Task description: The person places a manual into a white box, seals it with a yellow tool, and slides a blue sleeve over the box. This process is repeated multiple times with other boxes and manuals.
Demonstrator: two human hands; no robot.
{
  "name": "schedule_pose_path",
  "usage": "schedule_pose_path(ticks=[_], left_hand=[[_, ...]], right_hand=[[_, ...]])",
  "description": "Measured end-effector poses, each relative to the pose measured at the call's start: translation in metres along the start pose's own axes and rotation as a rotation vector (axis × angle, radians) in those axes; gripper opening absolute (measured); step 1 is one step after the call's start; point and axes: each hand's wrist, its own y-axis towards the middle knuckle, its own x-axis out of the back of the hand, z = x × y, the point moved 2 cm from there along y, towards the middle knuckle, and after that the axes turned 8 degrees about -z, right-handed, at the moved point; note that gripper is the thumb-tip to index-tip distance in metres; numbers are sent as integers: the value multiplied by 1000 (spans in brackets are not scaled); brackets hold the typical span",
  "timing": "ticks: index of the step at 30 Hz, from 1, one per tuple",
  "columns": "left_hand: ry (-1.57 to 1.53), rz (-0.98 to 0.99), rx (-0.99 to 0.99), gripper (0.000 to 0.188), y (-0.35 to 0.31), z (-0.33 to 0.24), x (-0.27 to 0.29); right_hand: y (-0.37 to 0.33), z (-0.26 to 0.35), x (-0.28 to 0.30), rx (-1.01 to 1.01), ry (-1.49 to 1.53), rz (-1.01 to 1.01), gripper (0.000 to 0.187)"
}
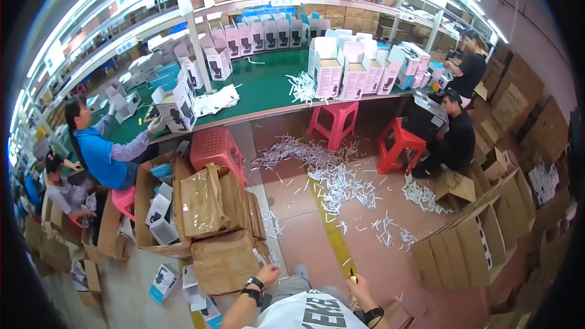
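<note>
My left hand is closed in front of my body, beside the stacked brown cardboard. Thin white strips stick out at its fingertips and look pinched there. In my right hand, the fingers wrap round a small yellow tool with a dark tip; it looks like a cutter, but is too small to be sure. Both hands are over the floor, well short of the green workbench. Many more white strips lie in a heap on the reddish floor ahead.
Flattened cardboard and an open carton of small boxes stand left. Red stools line the bench, which bears open white boxes. A brown partitioned carton is right. A blue-shirted person and a crouching person are working.
</note>
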Motion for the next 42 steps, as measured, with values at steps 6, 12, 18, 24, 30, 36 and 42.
schedule_pose_path(ticks=[6,12,18,24,30,36,42], left_hand=[[7,-261,33,45,150,-87,231],[-337,-254,84,44,303,-142,318],[79,-442,6,48,427,-219,493],[-101,-954,-229,61,516,-310,749],[-257,-1286,-116,85,627,-367,992],[-207,-1587,-64,98,741,-418,1136],[-570,-1692,60,84,789,-377,1199]], right_hand=[[145,192,-120,7,260,43,19],[300,331,-189,-94,302,55,17],[471,499,-252,60,346,263,20],[561,667,-331,349,204,469,19],[569,803,-393,160,378,522,16],[607,871,-425,274,222,374,16],[649,935,-435,169,243,369,13]])
